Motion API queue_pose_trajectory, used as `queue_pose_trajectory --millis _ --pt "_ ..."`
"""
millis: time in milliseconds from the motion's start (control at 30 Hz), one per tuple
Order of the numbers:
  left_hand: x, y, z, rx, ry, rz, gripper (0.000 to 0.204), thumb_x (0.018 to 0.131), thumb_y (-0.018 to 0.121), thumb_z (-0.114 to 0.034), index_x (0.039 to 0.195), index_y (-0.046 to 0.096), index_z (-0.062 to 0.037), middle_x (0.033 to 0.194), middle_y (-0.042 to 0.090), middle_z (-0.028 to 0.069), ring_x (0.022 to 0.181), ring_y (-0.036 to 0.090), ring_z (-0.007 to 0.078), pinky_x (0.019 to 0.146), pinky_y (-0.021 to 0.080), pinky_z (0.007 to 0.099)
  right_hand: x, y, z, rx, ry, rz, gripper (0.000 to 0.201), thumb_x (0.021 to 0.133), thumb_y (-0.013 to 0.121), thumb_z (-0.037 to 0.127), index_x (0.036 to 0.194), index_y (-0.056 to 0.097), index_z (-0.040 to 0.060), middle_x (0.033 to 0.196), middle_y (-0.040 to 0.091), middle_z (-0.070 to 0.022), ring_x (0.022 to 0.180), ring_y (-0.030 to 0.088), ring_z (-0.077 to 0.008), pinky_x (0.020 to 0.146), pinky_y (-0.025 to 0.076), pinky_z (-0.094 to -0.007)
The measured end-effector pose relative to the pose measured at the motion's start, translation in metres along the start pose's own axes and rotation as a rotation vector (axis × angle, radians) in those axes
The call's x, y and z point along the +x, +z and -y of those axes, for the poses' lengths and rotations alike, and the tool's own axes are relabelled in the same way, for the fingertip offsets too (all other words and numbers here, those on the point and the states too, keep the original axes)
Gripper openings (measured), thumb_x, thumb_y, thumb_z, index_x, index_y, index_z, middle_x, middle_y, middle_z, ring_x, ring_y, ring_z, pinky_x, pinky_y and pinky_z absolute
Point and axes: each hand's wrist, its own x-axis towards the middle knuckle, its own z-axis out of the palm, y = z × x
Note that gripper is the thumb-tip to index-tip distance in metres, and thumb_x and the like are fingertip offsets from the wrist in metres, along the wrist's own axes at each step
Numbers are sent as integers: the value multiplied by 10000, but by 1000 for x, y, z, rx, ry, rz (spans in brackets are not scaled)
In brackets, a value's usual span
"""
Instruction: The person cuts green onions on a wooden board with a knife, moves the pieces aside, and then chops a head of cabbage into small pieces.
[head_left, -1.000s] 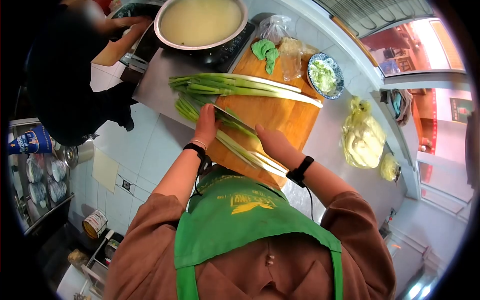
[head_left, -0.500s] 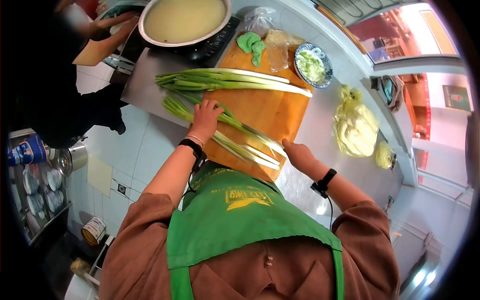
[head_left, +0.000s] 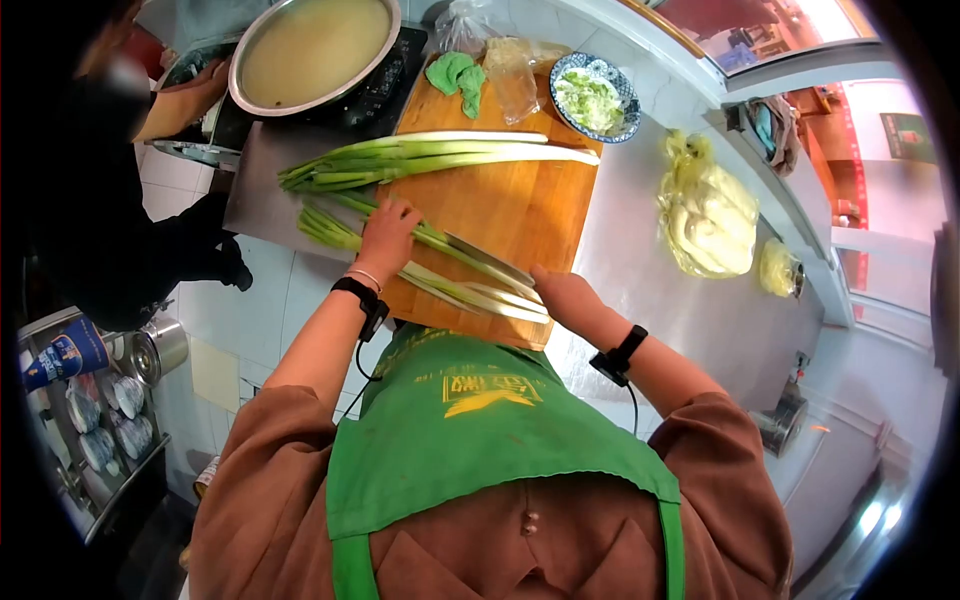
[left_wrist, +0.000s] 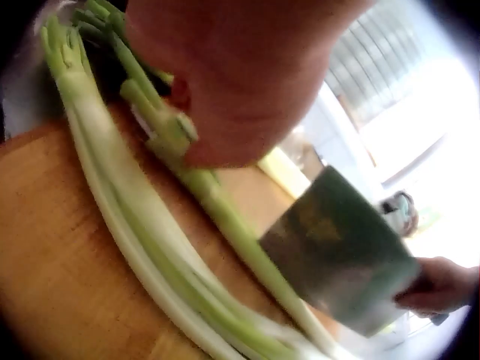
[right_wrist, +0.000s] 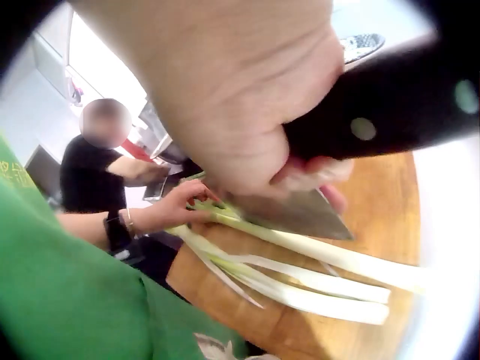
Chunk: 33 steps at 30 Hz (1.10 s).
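My left hand [head_left: 388, 235] grips a green onion [left_wrist: 225, 214] near its green leaves, fingers curled over the stalk on the wooden cutting board [head_left: 530, 210]. My right hand [head_left: 568, 295] holds a broad-bladed kitchen knife [left_wrist: 330, 247] by its black handle [right_wrist: 405, 105]. In the head view the blade lies along the white part of that stalk, its tip towards my left hand. Nearer my body lie more green onions [right_wrist: 322, 289], with long white stalks partly separated. A bundle of green onions [head_left: 430, 155] stretches across the board's far side.
Behind the board stand a patterned bowl of chopped pieces [head_left: 595, 100], a green cloth-like piece [head_left: 458, 78] and clear plastic bags. A wide pot [head_left: 315, 55] of cloudy liquid sits on a black cooker at left, near another person [head_left: 110, 210]. A yellowish bag [head_left: 710, 220] lies right.
My left hand has gone from beside the blade to the onion's stalk. The right hand drew the knife away to the right; now the blade shows over the stalk again. The head view has shifted.
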Motion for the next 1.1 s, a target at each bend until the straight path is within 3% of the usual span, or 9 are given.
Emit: queue_pose_trajectory --millis 67,300,467,567,700,767,900,1000,1100 --pt "-1 6 -1 -211 15 85 368 766 744 47 1084 681 -127 1118 574 86 1132 523 323 932 488 452 3 10 -5 13 -4 1 113 972 472 59 1082 470 34 794 646 -216 766 656 -440 653 522 -511" --pt "-1 11 -2 -164 -23 96 372 768 781 0 1090 657 -139 1109 563 71 1120 515 325 962 504 449 -91 31 -57 -5 29 -21 188 973 539 89 1148 475 62 860 659 -193 763 663 -422 633 531 -494" --pt "2 8 -2 -170 -8 124 390 761 779 2 1103 652 -137 1131 556 70 1124 513 329 957 506 448 -87 93 -81 -44 22 -119 219 974 542 111 1177 466 80 943 656 -172 729 671 -388 617 541 -481" --pt "6 1 -2 -157 -20 180 417 756 765 28 1120 646 -134 1152 548 71 1131 510 335 963 501 457 -82 104 -77 -107 66 -166 229 938 529 73 1161 480 96 982 651 -148 677 667 -377 584 550 -470" --pt "7 5 15 -167 88 82 458 753 730 54 1156 633 -142 1154 539 83 1144 505 341 959 493 461 -84 74 -69 4 31 -178 132 953 546 93 1077 502 87 970 646 -153 708 666 -390 606 547 -484" --pt "12 2 19 -141 161 153 403 768 643 102 1105 628 -119 1130 559 99 1110 530 343 919 514 446 -82 57 -57 95 25 -249 112 971 578 115 1052 511 75 947 642 -169 728 651 -415 622 531 -495" --pt "26 -10 11 11 195 287 339 763 633 91 1050 602 -87 1143 556 113 1102 541 340 915 513 445 -59 23 -29 240 26 -346 133 989 598 143 1036 514 52 895 648 -203 784 638 -452 662 520 -514" --pt "18 -9 13 19 200 183 291 775 618 71 1020 576 -79 1103 555 121 1084 552 340 878 524 446 -34 5 -12 288 -18 -353 148 996 576 172 1028 503 47 853 647 -213 787 638 -450 670 520 -524" --pt "7 -2 17 -55 139 75 316 765 657 14 1045 546 -81 1074 552 104 1070 549 342 876 503 453 -10 -9 7 204 -2 -247 135 999 562 171 1026 505 52 831 649 -215 773 639 -450 669 514 -528"
